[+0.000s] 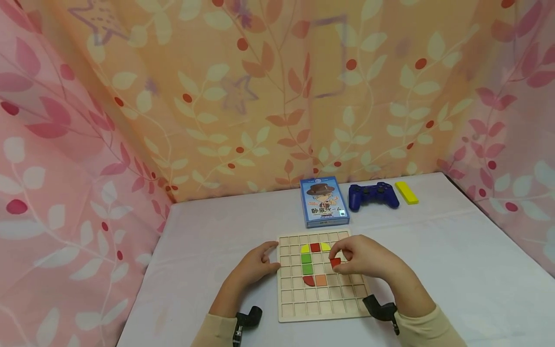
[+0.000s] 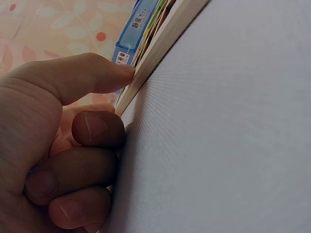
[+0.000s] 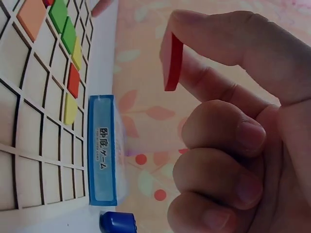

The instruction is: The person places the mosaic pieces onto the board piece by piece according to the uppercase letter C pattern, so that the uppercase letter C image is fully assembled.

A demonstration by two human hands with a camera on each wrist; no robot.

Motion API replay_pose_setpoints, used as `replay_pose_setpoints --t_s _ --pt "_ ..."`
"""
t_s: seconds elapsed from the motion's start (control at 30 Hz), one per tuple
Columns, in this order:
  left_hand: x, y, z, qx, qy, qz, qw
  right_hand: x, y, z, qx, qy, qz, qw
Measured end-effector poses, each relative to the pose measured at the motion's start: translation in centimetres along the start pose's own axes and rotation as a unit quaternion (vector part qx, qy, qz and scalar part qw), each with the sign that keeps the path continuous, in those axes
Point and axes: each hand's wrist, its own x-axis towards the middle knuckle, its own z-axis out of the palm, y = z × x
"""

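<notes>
A pale wooden grid board [image 1: 299, 309] lies on the table. On it sit two yellow rounded tiles [image 1: 305, 248], a red square tile [image 1: 315, 247], two green square tiles [image 1: 307, 269], a red rounded tile [image 1: 309, 280] and an orange square tile [image 1: 321, 280]. My right hand [image 1: 368, 255] pinches another red tile [image 3: 173, 65] between thumb and index finger, above the board's right half; its other fingers are curled in. At the board's left edge, my left hand [image 1: 253, 264] touches the side with thumb and index fingertips. Its remaining fingers [image 2: 80, 167] are bent.
Behind the board lies a blue game box [image 1: 324, 201] with a cartoon figure in a hat. A dark blue game controller [image 1: 374, 196] and a yellow block [image 1: 406, 193] are to its right. Patterned curtains [image 1: 260, 96] enclose the white-covered table [image 1: 208, 241] at the back and sides.
</notes>
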Motion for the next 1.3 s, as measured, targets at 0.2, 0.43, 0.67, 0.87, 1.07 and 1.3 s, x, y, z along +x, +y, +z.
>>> replay_pose_setpoints --t_s 0.2,0.43,0.67,0.87,1.07,1.3 --pt "0.1 -0.4 -0.1 -0.002 -0.001 0.002 1.0000 0.9 0.6 1.6 0.000 -0.034 0.004 0.9994" --pt "0.1 -0.4 0.1 -0.009 -0.009 0.002 0.9999 1.4 2.0 3.1 -0.009 -0.053 0.019 0.9984" --pt "0.4 0.2 0.3 -0.010 -0.006 0.010 0.9999 1.6 2.8 3.5 -0.050 -0.033 0.026 0.9979" --pt "0.6 0.1 0.3 -0.001 -0.007 0.009 0.9999 1.5 2.5 3.8 -0.070 -0.020 0.015 0.9973" --pt "0.0 -0.2 0.3 0.005 -0.007 0.010 0.9999 1.4 2.2 4.5 -0.087 -0.017 0.009 0.9961" --pt "-0.2 -0.3 0.3 0.010 -0.002 0.006 0.9999 1.4 2.2 4.5 -0.077 -0.021 0.018 0.9966"
